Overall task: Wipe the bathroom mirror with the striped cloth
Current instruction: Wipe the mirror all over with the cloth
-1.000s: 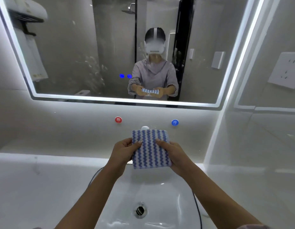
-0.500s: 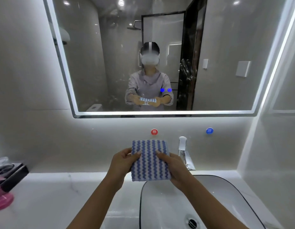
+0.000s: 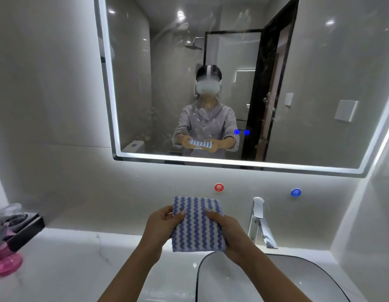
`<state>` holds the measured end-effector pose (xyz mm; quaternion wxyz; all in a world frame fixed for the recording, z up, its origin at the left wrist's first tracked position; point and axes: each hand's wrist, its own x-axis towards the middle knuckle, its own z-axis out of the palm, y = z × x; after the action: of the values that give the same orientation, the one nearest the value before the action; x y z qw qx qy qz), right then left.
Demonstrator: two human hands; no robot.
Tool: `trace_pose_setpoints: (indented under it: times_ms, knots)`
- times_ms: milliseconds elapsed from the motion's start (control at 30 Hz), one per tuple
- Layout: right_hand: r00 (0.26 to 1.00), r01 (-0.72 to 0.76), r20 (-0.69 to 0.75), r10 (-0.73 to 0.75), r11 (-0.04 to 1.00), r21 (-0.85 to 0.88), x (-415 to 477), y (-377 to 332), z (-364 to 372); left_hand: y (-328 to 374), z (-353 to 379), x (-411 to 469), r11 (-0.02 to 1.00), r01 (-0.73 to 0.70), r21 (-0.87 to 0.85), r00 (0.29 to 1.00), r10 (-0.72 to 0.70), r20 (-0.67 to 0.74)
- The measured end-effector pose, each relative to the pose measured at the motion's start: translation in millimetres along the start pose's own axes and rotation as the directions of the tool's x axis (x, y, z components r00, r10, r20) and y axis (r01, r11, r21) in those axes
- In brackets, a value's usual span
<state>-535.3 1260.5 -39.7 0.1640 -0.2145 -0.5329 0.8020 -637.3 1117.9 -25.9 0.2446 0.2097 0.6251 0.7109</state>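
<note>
A folded cloth with blue and white wavy stripes [image 3: 197,225] is held up in front of me, over the counter's back edge. My left hand [image 3: 162,227] grips its left side with the thumb on the front. My right hand [image 3: 227,232] grips its right side the same way. The bathroom mirror [image 3: 320,83] hangs on the wall above, ringed by a lit white strip. Smears and hand-shaped marks show on the glass near its middle. The mirror reflects a person holding the cloth.
A chrome tap [image 3: 260,223] stands right of the cloth, behind a white basin with a dark rim [image 3: 309,277]. Red [image 3: 219,187] and blue [image 3: 296,192] round labels sit on the wall. A black tray with pink items [image 3: 13,240] rests at the counter's left.
The view has swung left and up, so the basin and tap now sit to the right and more of the mirror shows. Both hands keep the same hold on the cloth.
</note>
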Motion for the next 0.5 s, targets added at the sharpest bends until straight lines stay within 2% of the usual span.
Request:
trace_pose_setpoints:
  times_ms: [333,500]
  knots:
    - [0.984,-0.12,0.131,0.117,0.993,0.014,33.8,-8.1,0.9,0.2,-2.9,25.2,0.998,-0.019,0.055,0.999,0.021,-0.037]
    - [0.978,-0.164,0.13,0.163,0.986,0.0,50.6,-5.3,28.8,1.6,-33.8,45.9,0.997,-0.011,0.072,0.999,0.014,-0.04]
